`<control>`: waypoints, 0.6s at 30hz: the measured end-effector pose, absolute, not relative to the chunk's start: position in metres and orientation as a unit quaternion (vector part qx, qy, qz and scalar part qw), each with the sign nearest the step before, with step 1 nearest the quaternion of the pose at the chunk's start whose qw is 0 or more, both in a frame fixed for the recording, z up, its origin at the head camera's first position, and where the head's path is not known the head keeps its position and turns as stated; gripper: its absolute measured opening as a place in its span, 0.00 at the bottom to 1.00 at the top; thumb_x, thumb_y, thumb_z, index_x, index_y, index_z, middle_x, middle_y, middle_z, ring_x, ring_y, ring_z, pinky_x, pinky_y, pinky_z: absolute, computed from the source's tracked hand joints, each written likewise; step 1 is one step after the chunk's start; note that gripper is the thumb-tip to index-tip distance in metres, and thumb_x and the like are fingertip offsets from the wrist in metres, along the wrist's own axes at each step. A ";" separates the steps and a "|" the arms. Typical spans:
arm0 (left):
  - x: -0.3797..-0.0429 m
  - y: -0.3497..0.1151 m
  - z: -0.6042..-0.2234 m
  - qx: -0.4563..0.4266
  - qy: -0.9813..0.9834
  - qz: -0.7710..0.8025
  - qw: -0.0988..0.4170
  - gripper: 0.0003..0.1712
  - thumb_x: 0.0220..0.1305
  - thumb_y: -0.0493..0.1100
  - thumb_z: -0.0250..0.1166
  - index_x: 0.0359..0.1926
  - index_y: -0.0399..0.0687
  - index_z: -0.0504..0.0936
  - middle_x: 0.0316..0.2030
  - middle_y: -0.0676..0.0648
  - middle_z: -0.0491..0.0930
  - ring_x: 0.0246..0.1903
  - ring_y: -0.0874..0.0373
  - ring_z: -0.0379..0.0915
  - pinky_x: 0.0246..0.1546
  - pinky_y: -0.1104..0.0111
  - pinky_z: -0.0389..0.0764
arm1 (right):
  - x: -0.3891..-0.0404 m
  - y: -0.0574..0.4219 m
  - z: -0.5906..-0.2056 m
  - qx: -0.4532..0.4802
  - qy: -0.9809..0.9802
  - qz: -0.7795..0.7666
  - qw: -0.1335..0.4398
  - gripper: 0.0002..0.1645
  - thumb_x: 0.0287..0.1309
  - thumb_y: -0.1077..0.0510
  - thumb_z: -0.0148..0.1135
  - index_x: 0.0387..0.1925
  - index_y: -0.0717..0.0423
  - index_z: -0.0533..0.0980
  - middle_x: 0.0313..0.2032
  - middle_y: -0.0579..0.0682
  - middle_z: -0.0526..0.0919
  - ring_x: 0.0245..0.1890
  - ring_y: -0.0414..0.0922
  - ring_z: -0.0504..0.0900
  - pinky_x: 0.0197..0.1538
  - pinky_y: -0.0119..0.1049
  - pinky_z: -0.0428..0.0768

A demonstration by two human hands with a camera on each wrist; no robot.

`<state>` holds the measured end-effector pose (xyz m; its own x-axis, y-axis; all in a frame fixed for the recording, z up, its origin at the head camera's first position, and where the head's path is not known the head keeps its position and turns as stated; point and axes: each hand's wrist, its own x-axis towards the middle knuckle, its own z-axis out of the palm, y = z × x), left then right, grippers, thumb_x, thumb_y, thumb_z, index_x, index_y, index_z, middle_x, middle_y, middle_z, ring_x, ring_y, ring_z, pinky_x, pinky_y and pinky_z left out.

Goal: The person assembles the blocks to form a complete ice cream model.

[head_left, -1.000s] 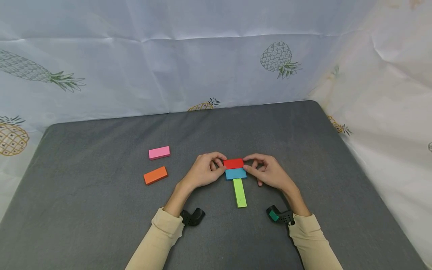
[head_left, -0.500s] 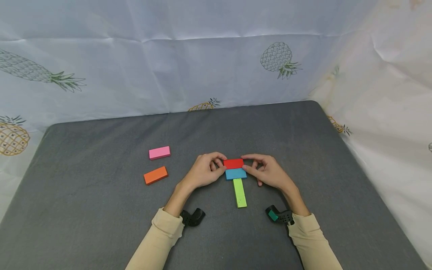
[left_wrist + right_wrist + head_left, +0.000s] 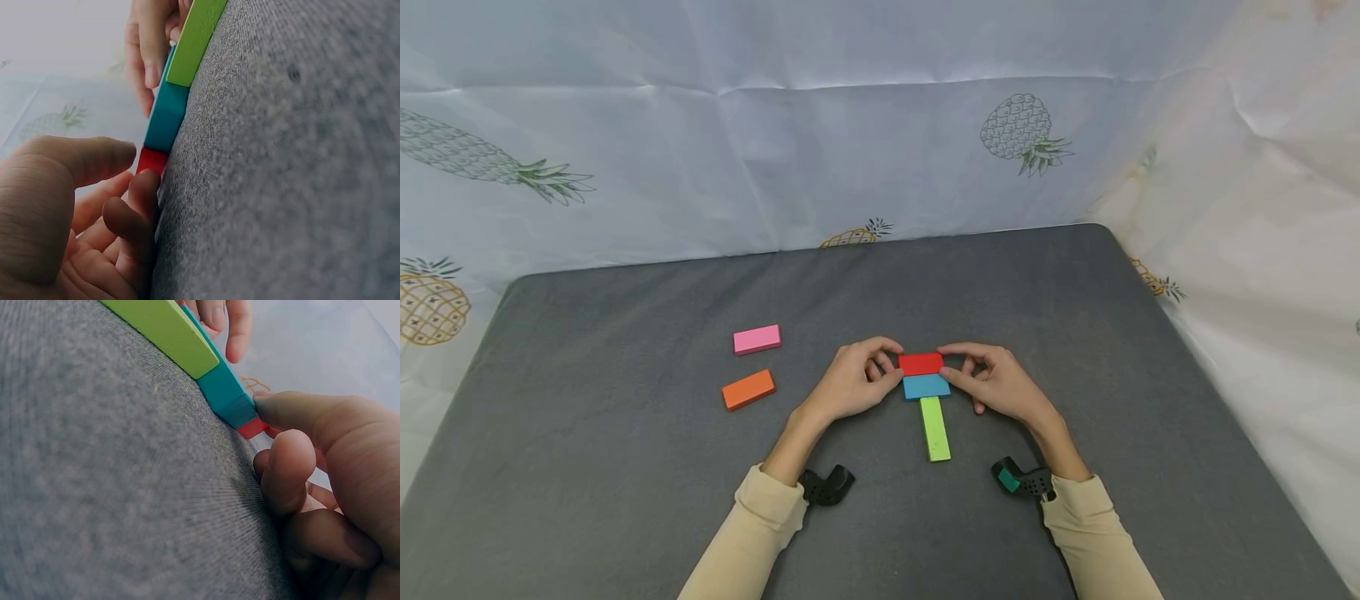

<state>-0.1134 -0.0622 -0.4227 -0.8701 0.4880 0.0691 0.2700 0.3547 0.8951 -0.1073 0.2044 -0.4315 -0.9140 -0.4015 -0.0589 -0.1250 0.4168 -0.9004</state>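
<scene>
In the head view a red block [image 3: 921, 364] lies flat against the far long side of a blue block [image 3: 927, 387]. A lime green block [image 3: 935, 428] runs from the blue block's near side toward the person, forming a T-like shape. My left hand [image 3: 857, 377] pinches the red block's left end between thumb and forefinger. At the right end, my right hand [image 3: 992, 379] pinches the same block, its thumb close to the blue block's corner. Both wrist views show the blue block [image 3: 167, 109] between the green and red ones; fingers partly hide the red block [image 3: 252, 427].
A pink block [image 3: 757, 340] and an orange block [image 3: 748, 389] lie apart on the grey cloth-covered table [image 3: 587, 433], left of the hands. A pale pineapple-print curtain [image 3: 760, 167] hangs behind the table. Each wrist wears a black camera mount [image 3: 827, 485].
The right forefinger has slid slightly left along the red block's far edge. The blocks keep their arrangement, and the left hand holds its place.
</scene>
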 end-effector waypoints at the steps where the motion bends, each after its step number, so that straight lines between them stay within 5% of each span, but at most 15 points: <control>1: -0.113 -0.063 -0.422 0.231 0.815 0.521 0.103 0.17 0.68 0.36 0.65 0.56 0.36 0.81 0.32 0.42 0.84 0.21 0.66 0.72 0.30 0.73 0.75 | -0.107 0.204 -0.431 -0.160 0.830 -0.517 0.133 0.23 0.67 0.57 0.67 0.62 0.58 0.78 0.22 0.56 0.80 0.08 0.42 0.74 0.13 0.35 0.68; 18: -0.099 -0.094 -0.419 0.177 0.819 0.544 0.051 0.17 0.68 0.37 0.67 0.55 0.37 0.82 0.31 0.43 0.86 0.21 0.66 0.73 0.30 0.73 0.75 | -0.106 0.204 -0.429 -0.147 0.834 -0.513 0.145 0.23 0.67 0.56 0.67 0.62 0.52 0.78 0.23 0.54 0.79 0.09 0.43 0.75 0.15 0.35 0.68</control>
